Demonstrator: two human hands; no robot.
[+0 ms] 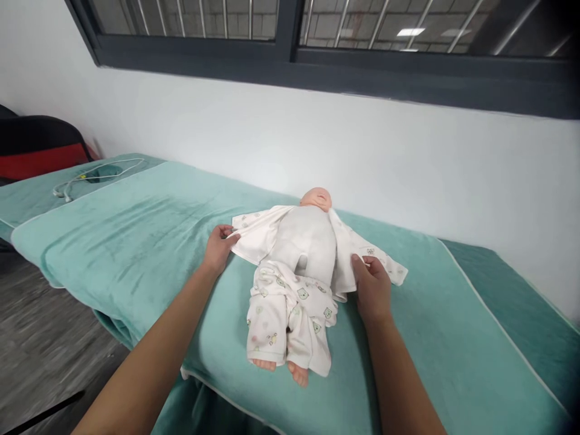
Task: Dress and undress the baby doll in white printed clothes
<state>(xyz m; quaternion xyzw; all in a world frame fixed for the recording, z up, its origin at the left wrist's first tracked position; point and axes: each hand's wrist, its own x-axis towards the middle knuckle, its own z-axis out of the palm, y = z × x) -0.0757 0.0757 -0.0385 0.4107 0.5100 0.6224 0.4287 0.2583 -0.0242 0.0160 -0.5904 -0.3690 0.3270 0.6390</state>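
Note:
A baby doll (pixel 308 235) lies on its back on the bed, head toward the wall and feet toward me. Its white baby shirt (pixel 260 232) is spread wide at the front, baring the white cloth torso. My left hand (pixel 220 248) pinches the shirt's edge on the left side. On the other side, my right hand (pixel 372 284) grips the opposite front edge beside the printed sleeve. White baby pants (pixel 290 308) with small green bear prints cover the doll's legs, the waistband low at the thighs. Its bare feet (pixel 298 373) stick out below.
A green cover (pixel 136 241) lies over the bed, which stands against a white wall under a dark window frame (pixel 281 57). A white cord (pixel 67 187) rests at the far left end, near a black and red chair (pixel 43 148).

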